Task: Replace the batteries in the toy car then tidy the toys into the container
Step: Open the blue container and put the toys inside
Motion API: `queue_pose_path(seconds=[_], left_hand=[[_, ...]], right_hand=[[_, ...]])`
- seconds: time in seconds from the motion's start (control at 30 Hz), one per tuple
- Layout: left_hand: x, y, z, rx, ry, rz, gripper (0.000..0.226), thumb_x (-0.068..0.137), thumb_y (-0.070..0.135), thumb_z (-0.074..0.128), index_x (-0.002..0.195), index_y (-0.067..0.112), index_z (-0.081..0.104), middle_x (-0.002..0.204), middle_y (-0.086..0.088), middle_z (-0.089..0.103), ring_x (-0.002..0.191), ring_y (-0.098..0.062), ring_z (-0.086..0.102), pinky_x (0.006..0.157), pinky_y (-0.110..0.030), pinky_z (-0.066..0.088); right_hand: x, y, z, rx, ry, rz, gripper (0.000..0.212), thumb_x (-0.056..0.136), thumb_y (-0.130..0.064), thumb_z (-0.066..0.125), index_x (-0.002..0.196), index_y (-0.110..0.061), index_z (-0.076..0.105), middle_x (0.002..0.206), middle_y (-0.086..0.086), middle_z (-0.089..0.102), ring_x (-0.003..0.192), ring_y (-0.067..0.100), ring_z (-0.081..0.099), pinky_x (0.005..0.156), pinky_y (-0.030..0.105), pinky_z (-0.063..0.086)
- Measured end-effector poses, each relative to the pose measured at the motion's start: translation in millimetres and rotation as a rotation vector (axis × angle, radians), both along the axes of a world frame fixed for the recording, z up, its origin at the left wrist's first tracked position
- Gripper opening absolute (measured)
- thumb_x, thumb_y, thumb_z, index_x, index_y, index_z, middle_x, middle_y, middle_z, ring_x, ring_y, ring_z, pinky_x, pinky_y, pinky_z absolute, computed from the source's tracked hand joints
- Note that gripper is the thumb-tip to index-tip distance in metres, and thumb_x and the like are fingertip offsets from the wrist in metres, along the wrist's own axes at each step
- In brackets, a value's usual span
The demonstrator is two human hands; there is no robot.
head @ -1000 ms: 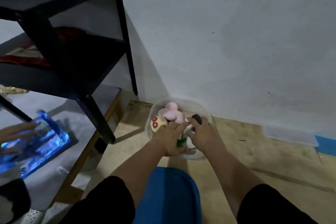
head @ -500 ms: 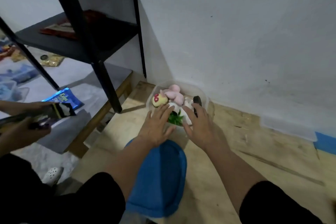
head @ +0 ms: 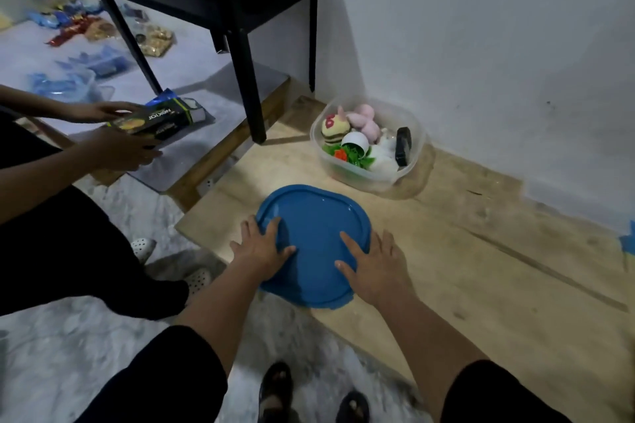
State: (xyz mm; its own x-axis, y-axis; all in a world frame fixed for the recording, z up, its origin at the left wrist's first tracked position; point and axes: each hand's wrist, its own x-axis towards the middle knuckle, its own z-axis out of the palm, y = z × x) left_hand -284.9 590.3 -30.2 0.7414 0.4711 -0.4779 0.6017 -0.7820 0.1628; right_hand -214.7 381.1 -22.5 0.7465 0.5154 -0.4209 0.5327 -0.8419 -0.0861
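Both hands, left hand (head: 262,248) and right hand (head: 372,263), lie flat with fingers spread on the blue lid (head: 311,233) at lower centre; lifted unevenly, it could slip before reaching the container (head: 409,166).

The clear plastic container (head: 369,174) hides the lower parts of the toys piled in it, and the black toy car (head: 402,147) stands half buried, its battery side unseen. Blurred foil snack packets (head: 80,26) lie unreadable at far left. The black metal shelf (head: 220,7) is cut off by the top edge.
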Motion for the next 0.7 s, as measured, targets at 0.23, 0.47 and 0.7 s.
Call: queue_pose_path(seconds=[0.23, 0.47, 0.7], left_hand=[[2, 3, 10, -0.05, -0.088, 0.056, 0.081, 0.079, 0.071, 0.047, 0.143, 0.031, 0.017, 0.141, -0.018, 0.024, 0.129, -0.037, 0.026, 0.102, -0.051, 0.037], [12, 22, 56, 0.067, -0.281, -0.091, 0.078, 0.076, 0.078, 0.04, 0.138, 0.034, 0.023, 0.136, -0.016, 0.027, 0.126, -0.036, 0.027, 0.102, -0.049, 0.031], [59, 28, 97, 0.074, -0.478, -0.207, 0.074, 0.076, 0.075, 0.045, 0.135, 0.033, 0.031, 0.147, -0.014, 0.02, 0.133, -0.035, 0.02, 0.108, -0.05, 0.026]], right_hand=[[-14, 3, -2, 0.015, -0.014, -0.098, 0.073, 0.084, -0.075, 0.015, 0.146, -0.042, -0.005, 0.158, 0.011, 0.003, 0.145, 0.032, -0.006, 0.118, 0.047, 0.01], [-24, 21, 42, 0.267, -0.161, -0.259, 0.066, 0.089, -0.067, 0.024, 0.146, -0.042, 0.003, 0.157, 0.014, 0.004, 0.144, 0.034, 0.0, 0.117, 0.05, 0.01], [4, 38, 88, 0.362, -0.226, -0.455, 0.065, 0.091, -0.06, 0.032, 0.147, -0.041, 0.004, 0.156, 0.021, -0.002, 0.144, 0.036, -0.006, 0.116, 0.047, 0.005]])
